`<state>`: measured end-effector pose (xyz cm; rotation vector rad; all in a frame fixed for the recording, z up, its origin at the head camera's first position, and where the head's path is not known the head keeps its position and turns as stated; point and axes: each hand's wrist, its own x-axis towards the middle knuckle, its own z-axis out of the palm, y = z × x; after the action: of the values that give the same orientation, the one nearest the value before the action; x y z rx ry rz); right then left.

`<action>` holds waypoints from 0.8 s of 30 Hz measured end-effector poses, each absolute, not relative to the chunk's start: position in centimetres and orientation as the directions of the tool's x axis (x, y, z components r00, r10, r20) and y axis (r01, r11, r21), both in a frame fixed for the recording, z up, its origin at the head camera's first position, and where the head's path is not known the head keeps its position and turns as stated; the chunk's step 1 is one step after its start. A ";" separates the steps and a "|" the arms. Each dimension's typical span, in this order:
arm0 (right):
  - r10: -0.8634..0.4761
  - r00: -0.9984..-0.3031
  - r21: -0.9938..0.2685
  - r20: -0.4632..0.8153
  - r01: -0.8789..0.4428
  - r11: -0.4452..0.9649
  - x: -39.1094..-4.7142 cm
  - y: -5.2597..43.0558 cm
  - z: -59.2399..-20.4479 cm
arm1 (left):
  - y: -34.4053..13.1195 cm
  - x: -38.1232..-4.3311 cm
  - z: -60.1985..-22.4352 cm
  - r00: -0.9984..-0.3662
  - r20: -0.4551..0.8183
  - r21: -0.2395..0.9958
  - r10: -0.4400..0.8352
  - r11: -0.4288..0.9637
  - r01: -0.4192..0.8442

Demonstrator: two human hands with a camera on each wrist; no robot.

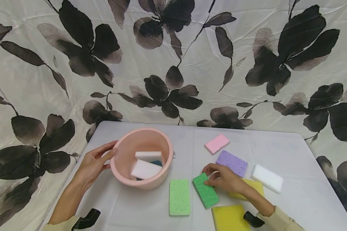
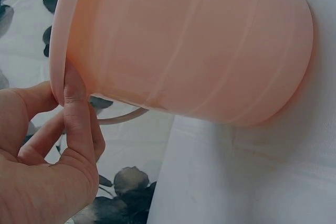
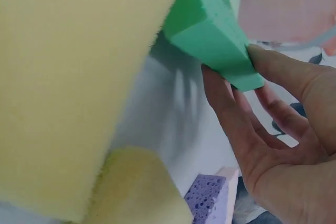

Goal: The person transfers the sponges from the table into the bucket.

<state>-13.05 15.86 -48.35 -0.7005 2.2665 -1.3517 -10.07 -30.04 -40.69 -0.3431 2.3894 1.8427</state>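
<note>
A pink bucket (image 1: pixel 159 179) stands at the left of the table, and my left hand (image 1: pixel 96 163) pinches its rim between thumb and fingers. Inside it lie white sponges (image 1: pixel 146 169) and a dark teal piece (image 1: pixel 157 163) partly hidden under them. My right hand (image 1: pixel 224 178) pinches a dark green sponge (image 1: pixel 206 191) by its far end; in the right wrist view this green sponge (image 3: pixel 220 45) sits between thumb and fingertips. Left of it lies a light green sponge (image 1: pixel 179 197). A purple sponge (image 1: pixel 232 163) is just beyond the right hand, and a yellow sponge (image 1: pixel 253 187) is partly covered by it.
Another yellow sponge (image 1: pixel 229 218) lies near the front edge. A pink sponge (image 1: pixel 217 144) is at the back and a white sponge (image 1: pixel 267 178) on the right, all on the white-covered table (image 1: pixel 300 205). A floral cloth (image 1: pixel 219 64) hangs behind.
</note>
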 end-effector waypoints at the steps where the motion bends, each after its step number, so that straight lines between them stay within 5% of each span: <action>1: -0.604 -0.792 -0.894 -0.087 -0.206 0.398 -13.1 15.9 -48.2 | -30.0 -10.1 -40.7 -0.969 -0.219 0.940 -0.113 0.240 -0.241; 24: -0.579 -0.805 -0.945 -0.127 -0.079 0.316 -15.1 16.4 -43.0 | -30.0 -10.2 -40.7 -0.968 -0.227 0.939 -0.111 0.238 -0.248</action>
<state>-15.11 16.38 -42.96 -0.5818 2.1412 -1.5004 -10.21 -30.00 -40.69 -0.3467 2.3811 1.8395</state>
